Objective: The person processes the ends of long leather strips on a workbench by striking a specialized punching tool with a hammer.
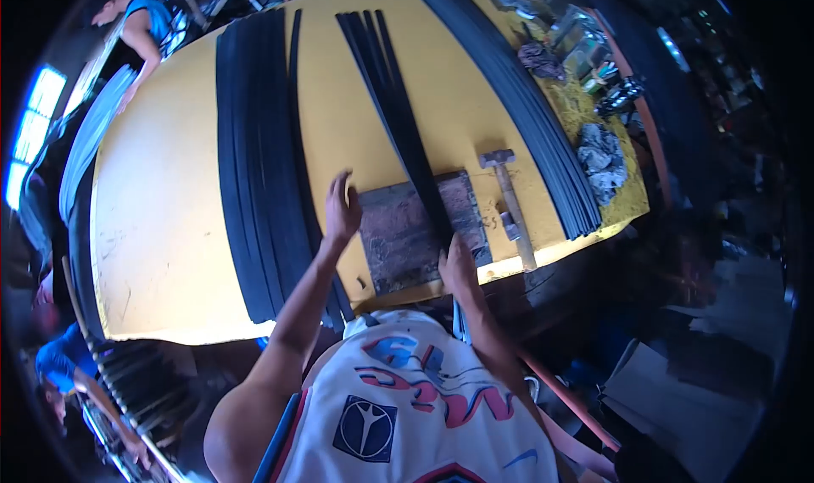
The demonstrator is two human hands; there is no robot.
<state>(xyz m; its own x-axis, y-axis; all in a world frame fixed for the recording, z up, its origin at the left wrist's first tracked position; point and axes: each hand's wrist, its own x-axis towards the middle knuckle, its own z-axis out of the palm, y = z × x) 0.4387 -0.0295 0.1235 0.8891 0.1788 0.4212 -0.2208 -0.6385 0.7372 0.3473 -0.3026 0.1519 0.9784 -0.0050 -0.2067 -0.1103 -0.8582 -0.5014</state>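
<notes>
Several long black strips (394, 114) run down the middle of the yellow table (157, 220), their near ends together over a dark flat plate (394, 237). My right hand (459, 267) is closed at the near end of these strips, at the plate's near edge. Just left of the plate, my left hand (342, 210) is raised with its fingers apart and nothing in it. A hammer (509, 199) lies right of the plate, with a small metal piece (510, 225) against its handle.
Wide rows of black strips lie on the left (259, 161) and right (517, 93). Crumpled plastic (602, 161) and a dark rag (541, 61) sit along the right side. One person (144, 25) leans at the far left corner; another (72, 364) is at lower left.
</notes>
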